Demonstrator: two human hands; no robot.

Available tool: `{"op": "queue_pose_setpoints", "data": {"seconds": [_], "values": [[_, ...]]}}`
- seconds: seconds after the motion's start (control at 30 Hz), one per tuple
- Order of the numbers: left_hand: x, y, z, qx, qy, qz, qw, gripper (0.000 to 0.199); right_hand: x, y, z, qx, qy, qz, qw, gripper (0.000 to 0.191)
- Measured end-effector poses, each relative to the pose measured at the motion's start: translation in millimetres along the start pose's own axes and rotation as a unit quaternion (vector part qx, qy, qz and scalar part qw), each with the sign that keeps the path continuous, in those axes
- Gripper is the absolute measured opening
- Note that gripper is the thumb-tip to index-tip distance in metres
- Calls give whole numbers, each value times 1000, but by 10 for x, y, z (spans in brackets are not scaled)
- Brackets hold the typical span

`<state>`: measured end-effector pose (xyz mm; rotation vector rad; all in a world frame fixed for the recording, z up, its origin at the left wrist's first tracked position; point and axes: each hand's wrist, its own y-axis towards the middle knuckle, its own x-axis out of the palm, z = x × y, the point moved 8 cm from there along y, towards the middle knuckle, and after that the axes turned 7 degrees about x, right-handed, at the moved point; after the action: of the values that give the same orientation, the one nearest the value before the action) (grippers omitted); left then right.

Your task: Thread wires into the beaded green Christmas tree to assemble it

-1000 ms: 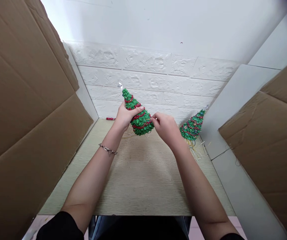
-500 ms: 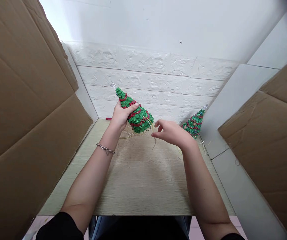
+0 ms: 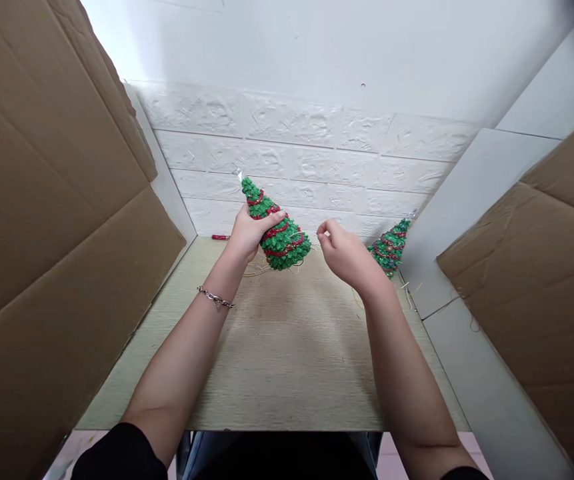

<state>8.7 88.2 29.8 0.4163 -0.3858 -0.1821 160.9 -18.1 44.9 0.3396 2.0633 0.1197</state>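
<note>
Green tree [image 3: 283, 239], tilted, at frame centre, gripped by the fingers of the left hand [image 3: 247, 233]; red garland [image 3: 279, 253] already wound on. Right hand [image 3: 343, 253]: closed fingers apparently pinching a pale strand [image 3: 297, 234], still untrimmed.

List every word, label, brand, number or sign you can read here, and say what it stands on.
None can be read. The held tree, the other tree, the left cardboard, the wall and the table show no readable lettering. The red item by the wall is too small to tell.
</note>
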Motion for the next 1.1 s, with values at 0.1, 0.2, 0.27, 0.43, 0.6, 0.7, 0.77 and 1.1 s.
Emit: {"op": "queue_pose_setpoints", "data": {"seconds": [0.1,0.2,0.27,0.43,0.6,0.7,0.77,1.1], "values": [[13,-19,-34,-10,3,8,1000,56,3,-5,-61,-25,3,9,1000,12],[38,-29,-68,-13,5,-1,1000,58,79,20,-158,-77,-25,15,997,12],[56,-32,-83,-10,5,-11,1000,58,148,44,-211,-104,-40,17,994,14],[39,-24,-91,-8,10,-11,1000,57,195,34,-240,-115,-21,2,993,6],[15,-11,-52,-6,-1,-9,1000,55,17,-59,-142,-84,32,-25,996,19],[6,-13,-24,0,3,-7,1000,52,-99,-101,-124,-83,63,-31,994,17],[11,-19,-17,2,2,-10,1000,52,-150,-117,-139,-93,83,-33,992,14],[80,-56,-36,-12,4,-26,1000,55,46,22,-264,-143,47,22,988,16]]}}
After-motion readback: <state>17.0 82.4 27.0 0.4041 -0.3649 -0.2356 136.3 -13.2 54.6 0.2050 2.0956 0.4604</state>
